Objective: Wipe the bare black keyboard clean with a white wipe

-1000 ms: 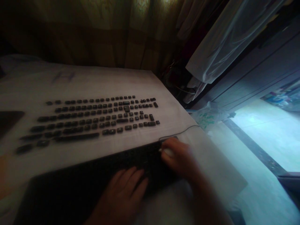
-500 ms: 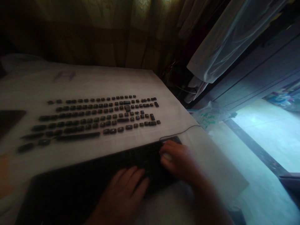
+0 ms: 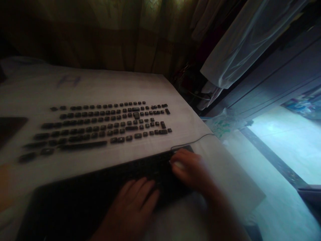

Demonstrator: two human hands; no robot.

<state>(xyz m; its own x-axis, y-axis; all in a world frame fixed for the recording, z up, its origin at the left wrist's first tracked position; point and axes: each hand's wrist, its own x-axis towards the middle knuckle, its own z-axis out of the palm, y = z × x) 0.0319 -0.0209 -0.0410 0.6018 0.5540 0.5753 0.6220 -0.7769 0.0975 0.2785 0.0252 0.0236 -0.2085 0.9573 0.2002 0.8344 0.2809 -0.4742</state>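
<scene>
A black keyboard base (image 3: 82, 194) with its keycaps off lies at a slant along the near part of the table. My left hand (image 3: 135, 204) rests on it with fingers stretched out. At its far right end, my right hand (image 3: 188, 167) is closed, thumb against the fingers; whatever is pinched there is too small and dim to make out. A thin cable (image 3: 195, 139) runs from the base's back edge over the table's side. Behind the base, loose black keycaps (image 3: 100, 120) lie in rows, with a long space bar (image 3: 84, 146) in the nearest row.
The pale table cover (image 3: 120, 83) has a dark mark at the back left. A dark flat object (image 3: 10, 129) lies at the left edge. Curtains (image 3: 112, 36) hang behind, white cloth (image 3: 233, 50) hangs at the right, and a plastic bag (image 3: 223, 124) is beside the table.
My right hand has shifted very slightly at the base's far right corner. My left hand and the keycap rows stay where they were.
</scene>
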